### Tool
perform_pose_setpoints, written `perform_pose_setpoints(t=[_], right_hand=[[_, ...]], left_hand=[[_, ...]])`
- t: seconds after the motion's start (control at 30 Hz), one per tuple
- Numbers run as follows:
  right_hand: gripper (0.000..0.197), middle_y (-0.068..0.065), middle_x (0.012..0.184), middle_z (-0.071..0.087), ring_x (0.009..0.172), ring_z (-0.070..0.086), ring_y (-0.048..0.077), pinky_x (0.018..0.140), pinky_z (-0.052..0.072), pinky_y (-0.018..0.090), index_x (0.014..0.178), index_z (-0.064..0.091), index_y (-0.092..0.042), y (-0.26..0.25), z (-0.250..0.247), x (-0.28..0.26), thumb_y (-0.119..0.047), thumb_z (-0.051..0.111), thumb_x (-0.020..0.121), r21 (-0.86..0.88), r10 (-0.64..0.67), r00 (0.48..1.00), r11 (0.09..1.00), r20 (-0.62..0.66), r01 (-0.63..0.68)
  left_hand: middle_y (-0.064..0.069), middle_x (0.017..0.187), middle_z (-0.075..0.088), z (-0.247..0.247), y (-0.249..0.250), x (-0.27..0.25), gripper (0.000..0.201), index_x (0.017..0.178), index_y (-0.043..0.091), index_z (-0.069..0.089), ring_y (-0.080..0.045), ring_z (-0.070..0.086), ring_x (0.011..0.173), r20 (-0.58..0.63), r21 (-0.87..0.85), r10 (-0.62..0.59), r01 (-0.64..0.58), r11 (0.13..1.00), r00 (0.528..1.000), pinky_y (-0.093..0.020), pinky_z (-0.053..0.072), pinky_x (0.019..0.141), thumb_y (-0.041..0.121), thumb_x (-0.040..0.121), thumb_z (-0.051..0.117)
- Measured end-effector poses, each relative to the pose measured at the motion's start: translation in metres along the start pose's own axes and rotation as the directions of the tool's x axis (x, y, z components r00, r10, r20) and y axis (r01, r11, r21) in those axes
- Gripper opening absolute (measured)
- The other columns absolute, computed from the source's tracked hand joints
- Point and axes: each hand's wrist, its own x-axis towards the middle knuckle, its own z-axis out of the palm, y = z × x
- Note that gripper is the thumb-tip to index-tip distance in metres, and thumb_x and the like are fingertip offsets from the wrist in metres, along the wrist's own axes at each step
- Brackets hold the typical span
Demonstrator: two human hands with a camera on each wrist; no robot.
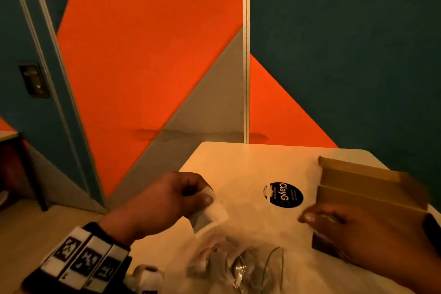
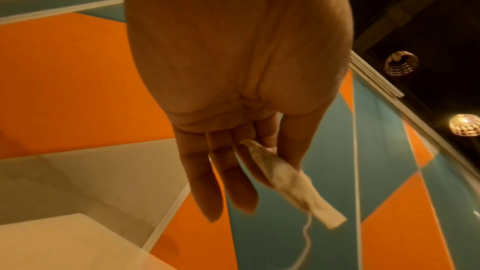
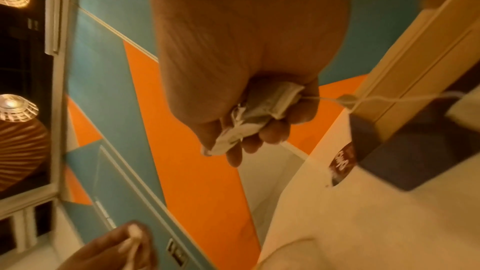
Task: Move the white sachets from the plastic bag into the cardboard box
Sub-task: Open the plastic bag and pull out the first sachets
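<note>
Holding 1 flat white paper sachet (image 2: 291, 180) pinched between thumb and fingers, the left hand (image 1: 167, 200) was raised well to the left of the open brown cardboard box (image 1: 367, 188). The right hand (image 1: 362, 229) was just in front of the box, its fingers curled tightly around a small crumpled bunch of white sachets (image 3: 254, 114), about 2 or 3, though the exact count could not be told.

The main risk, in my judgement, came from the thin white strings (image 3: 389, 99). In the right wrist view 1 string ran from the bunch to the side of the box and seemed knotted with another; if it caught on the box edge or on a flap, the sachets could be pulled out of the hand or the light box could be dragged. A string (image 2: 306, 233) also hung loose from the left sachet, and it could tangle with the crumpled clear plastic bag (image 1: 229, 262), which lay left of the box and nearer to the person. The left pinch held only 1 end of the sachet, so a fast move could drop it on the pale table (image 1: 238, 162) and not in the box. The head view was blurred around the right hand, which suggested quick motion and more chance of missing.

The sachets looked like small paper pouches, soft and wrinkled, greyish where the contents showed through, each probably with a string. Some more seemed to remain in the bag, but this was unclear.
</note>
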Motion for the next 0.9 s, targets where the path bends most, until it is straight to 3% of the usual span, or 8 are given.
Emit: perform_pose_setpoints(t=[0.1,0.2,0.33,0.4,0.53,0.67,0.8,0.9], right_hand=[[0.021,-0.018,0.063,0.066,0.050,0.058,-0.002,0.049,0.045,0.020,0.102,0.073,-0.041,-0.023,0.022,0.010,-0.046,0.059,0.087,0.199,-0.073,0.994,0.978,0.087,0.054],[0.019,-0.024,0.067,0.066,0.052,0.057,-0.013,0.049,0.040,0.007,0.109,0.069,-0.042,-0.037,0.042,0.015,-0.042,0.059,0.093,0.189,-0.174,0.972,0.972,0.160,0.143],[0.015,-0.008,0.064,0.065,0.043,0.054,-0.003,0.050,0.043,0.023,0.094,0.073,-0.027,-0.038,0.048,0.016,-0.038,0.063,0.093,0.214,-0.119,0.978,0.973,0.173,0.081],[0.017,-0.009,0.066,0.068,0.044,0.055,-0.001,0.050,0.044,0.024,0.090,0.074,-0.026,-0.031,0.041,0.015,-0.036,0.062,0.094,0.200,-0.073,0.984,0.979,0.161,0.040],[0.018,-0.006,0.073,0.072,0.051,0.054,0.012,0.055,0.047,0.026,0.085,0.075,-0.030,-0.023,0.026,0.012,-0.038,0.061,0.093,0.175,-0.047,0.983,0.984,0.177,0.015],[0.019,-0.006,0.069,0.069,0.048,0.052,0.011,0.048,0.042,0.023,0.084,0.076,-0.026,-0.021,0.020,0.014,-0.032,0.060,0.094,0.281,-0.026,0.979,0.959,0.203,-0.033],[0.021,0.000,0.069,0.065,0.048,0.049,0.015,0.051,0.039,0.029,0.085,0.076,-0.021,-0.019,0.026,0.016,-0.028,0.059,0.095,0.412,-0.031,0.973,0.909,0.227,-0.067],[0.020,0.007,0.070,0.063,0.046,0.047,0.016,0.050,0.038,0.030,0.086,0.076,-0.016,-0.017,0.030,0.019,-0.028,0.061,0.092,0.477,-0.041,0.965,0.874,0.259,-0.091]], left_hand=[[0.011,0.088,0.075,0.023,0.012,0.004,0.006,0.090,0.027,0.074,-0.002,0.069,0.078,0.063,0.207,0.057,-0.069,0.976,0.996,-0.017,0.055,0.069,0.032,0.089,0.071],[0.016,0.084,0.072,0.041,0.024,0.006,0.003,0.088,0.035,0.070,-0.002,0.066,0.077,0.108,0.307,0.117,-0.145,0.941,0.987,-0.022,0.053,0.068,0.037,0.089,0.071],[0.017,0.085,0.070,0.048,0.027,0.004,0.005,0.086,0.037,0.067,-0.003,0.065,0.078,0.155,0.311,0.140,-0.182,0.933,0.978,-0.025,0.054,0.070,0.037,0.091,0.067],[0.017,0.086,0.070,0.042,0.019,0.004,0.004,0.087,0.035,0.068,-0.003,0.065,0.080,0.147,0.293,0.114,-0.153,0.944,0.983,-0.029,0.056,0.074,0.036,0.091,0.067],[0.005,0.086,0.073,0.032,0.004,0.002,0.008,0.084,0.027,0.071,-0.007,0.067,0.079,0.188,0.030,0.063,-0.070,0.997,0.980,-0.028,0.056,0.073,0.021,0.089,0.072],[-0.006,0.090,0.074,0.032,0.001,-0.004,0.003,0.085,0.012,0.073,-0.014,0.067,0.082,0.188,-0.330,0.105,-0.038,0.943,0.976,-0.022,0.052,0.070,0.012,0.084,0.075],[-0.015,0.125,0.068,0.046,0.000,-0.003,0.009,0.084,0.018,0.073,-0.024,0.063,0.119,0.134,-0.654,0.212,-0.074,0.753,0.968,-0.033,0.054,0.084,0.019,0.077,0.078],[-0.032,0.118,0.064,0.059,0.002,0.002,0.022,0.089,0.007,0.066,-0.042,0.060,0.109,0.129,-0.853,0.220,-0.005,0.522,0.967,-0.039,0.055,0.082,0.016,0.077,0.083]])
